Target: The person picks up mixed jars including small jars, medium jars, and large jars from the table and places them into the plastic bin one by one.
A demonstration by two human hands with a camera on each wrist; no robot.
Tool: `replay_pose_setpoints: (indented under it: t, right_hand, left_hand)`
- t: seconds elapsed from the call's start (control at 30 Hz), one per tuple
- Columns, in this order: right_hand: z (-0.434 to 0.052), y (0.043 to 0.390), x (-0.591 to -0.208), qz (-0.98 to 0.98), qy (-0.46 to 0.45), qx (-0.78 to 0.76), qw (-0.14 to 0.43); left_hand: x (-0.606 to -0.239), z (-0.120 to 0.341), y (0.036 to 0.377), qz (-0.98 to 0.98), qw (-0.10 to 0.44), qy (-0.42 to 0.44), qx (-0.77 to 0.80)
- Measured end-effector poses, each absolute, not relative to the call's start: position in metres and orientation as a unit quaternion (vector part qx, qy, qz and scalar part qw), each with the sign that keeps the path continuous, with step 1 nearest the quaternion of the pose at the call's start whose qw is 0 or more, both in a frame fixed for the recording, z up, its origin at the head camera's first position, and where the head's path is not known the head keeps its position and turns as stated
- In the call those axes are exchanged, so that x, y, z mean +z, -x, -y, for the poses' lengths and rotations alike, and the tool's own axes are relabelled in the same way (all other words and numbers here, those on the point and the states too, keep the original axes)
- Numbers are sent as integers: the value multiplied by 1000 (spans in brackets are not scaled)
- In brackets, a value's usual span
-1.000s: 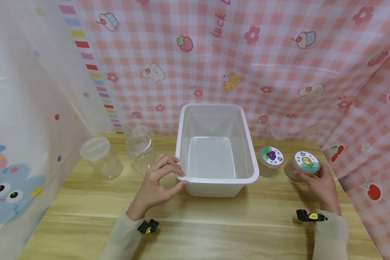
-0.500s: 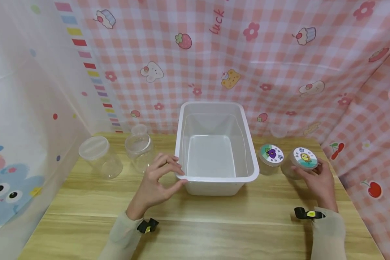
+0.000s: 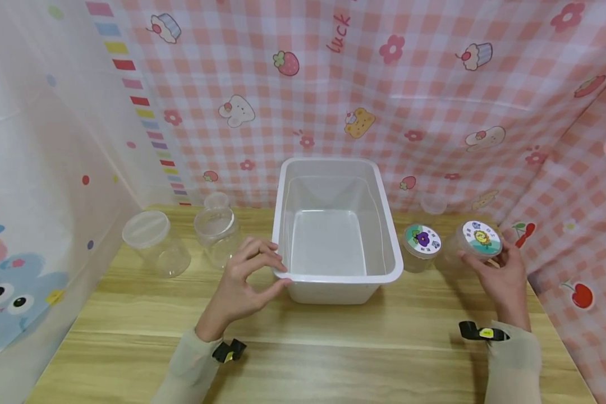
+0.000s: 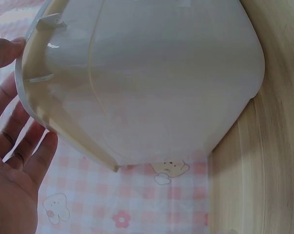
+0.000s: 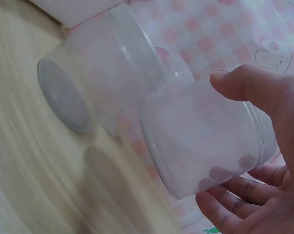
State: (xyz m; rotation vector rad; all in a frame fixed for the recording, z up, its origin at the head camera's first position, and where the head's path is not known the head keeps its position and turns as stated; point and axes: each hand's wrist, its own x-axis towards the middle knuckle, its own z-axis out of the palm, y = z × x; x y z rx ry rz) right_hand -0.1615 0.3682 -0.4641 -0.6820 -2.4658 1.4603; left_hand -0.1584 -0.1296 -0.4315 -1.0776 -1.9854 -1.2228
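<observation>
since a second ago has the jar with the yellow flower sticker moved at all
Yes. The right hand has lifted the yellow-sticker jar up and slightly right, away from the purple-sticker jar that stands beside the white bin; the wrist view shows it off the table.

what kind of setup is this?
Probably a staged tabletop recording booth, not a lived-in room: pink checked cartoon-print cloth hangs as backdrop around a light wooden table with a white plastic bin and clear plastic jars.

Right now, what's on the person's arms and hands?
Both hands, left hand and right hand, are bare. Pale beige long sleeves reach both wrists. A small black clip with a yellow mark sits at each cuff. No gloves or rings show.
</observation>
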Motion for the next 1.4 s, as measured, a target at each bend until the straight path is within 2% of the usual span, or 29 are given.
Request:
replay_pose_setpoints:
  t: [0.33,0.6,0.73,1.2,1.4]
  right_hand:
    - [-358,161,-449,827,248,495,103]
    - [-352,158,-439,801,212,529,185]
    - [-347,156,-432,782,207,550,208]
    - [-327,150,-412,713,141,639,252]
    - [-323,150,-412,706,120,651,253]
  left_hand:
    - [-432,130,158,741,282,401,-459]
    - [-432,130,158,741,282,400,-460]
    - [-432,130,158,742,280,400,-460]
    - [-431,130,158,745,281,398,-456]
    - [-432,130,158,747,278,396,-456]
